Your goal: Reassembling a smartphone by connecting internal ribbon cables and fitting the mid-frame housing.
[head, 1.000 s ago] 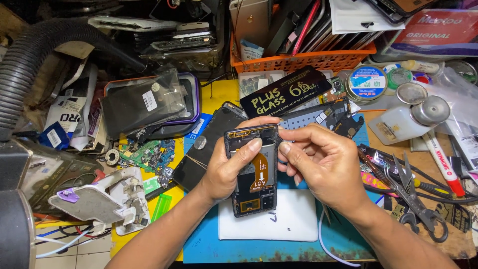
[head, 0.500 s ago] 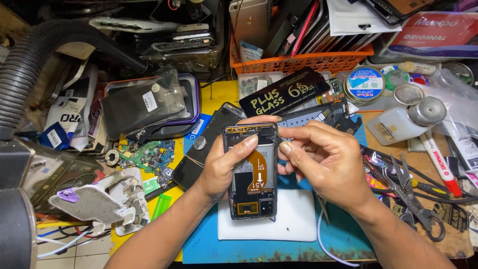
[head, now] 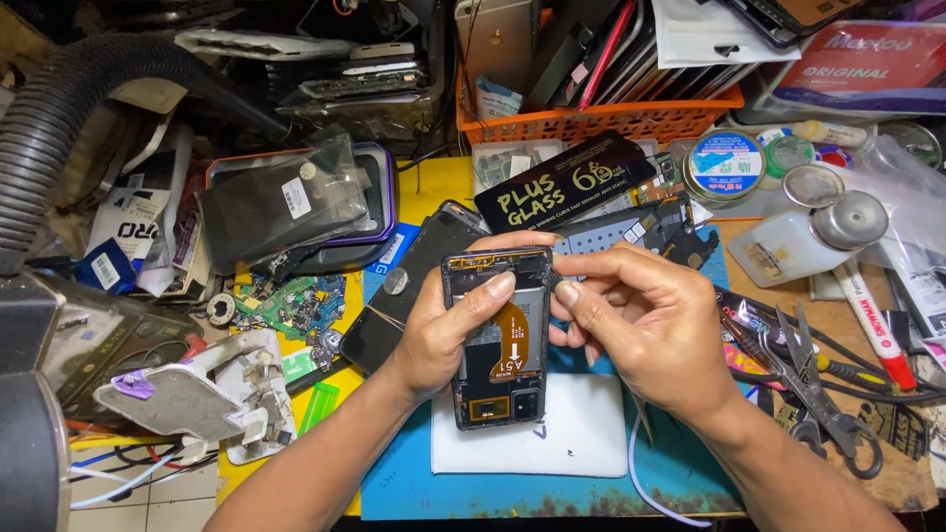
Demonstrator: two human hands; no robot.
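opened smartphone (head: 498, 340), back cover off, held upright-ish above the white pad (head: 552, 438) that lies on the blue work mat (head: 680, 473). an orange flex cable (head: 512, 340) runs down the phone's middle, over the grey battery area.

left hand (head: 443, 335) wraps the phone from its left edge, fingers behind, thumb pressed flat across the upper part of the internals. firm clasp on the phone body.

right hand (head: 650, 325) sits just right of the phone; thumb and forefinger pinched together at the phone's upper right edge, touching the frame. whether a small part sits between the fingertips cannot be told.

relative to the phone: a black phone screen (head: 409, 286) lies just left of it, partly under the left hand. a black screen-protector box (head: 567, 182) with yellow lettering is above it. green circuit board (head: 291, 300) farther left on the yellow surface. orange basket (head: 601, 123) of stacked items well above. round tin (head: 724, 166) and clear bottle with metal cap (head: 808, 241) up and to the right. scissors (head: 818, 394) right of the right hand. grey corrugated hose (head: 69, 118) far upper left.
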